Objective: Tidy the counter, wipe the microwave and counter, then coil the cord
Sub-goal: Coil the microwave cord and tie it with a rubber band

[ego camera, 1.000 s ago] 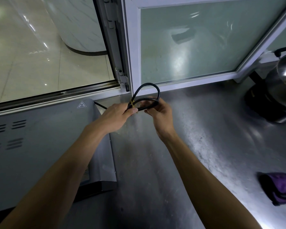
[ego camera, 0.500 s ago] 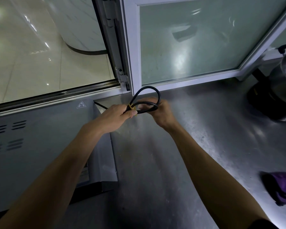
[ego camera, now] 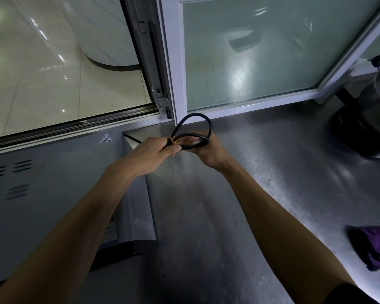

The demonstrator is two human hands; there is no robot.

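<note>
The black cord (ego camera: 190, 137) is folded into loops just above the desk (ego camera: 261, 194) beside the microwave (ego camera: 53, 183), its loops lying sideways between both hands, with the left hand (ego camera: 154, 150) pinching the end by the yellow band (ego camera: 173, 140) and the right hand (ego camera: 208, 150) curled round the other end.

My left hand (ego camera: 154, 150) has closed tighter on the yellow band (ego camera: 173, 140) at the cord (ego camera: 198, 128) neck; my right hand (ego camera: 208, 150) fingers now sit inside the lower loop, flattened against the grip.
</note>
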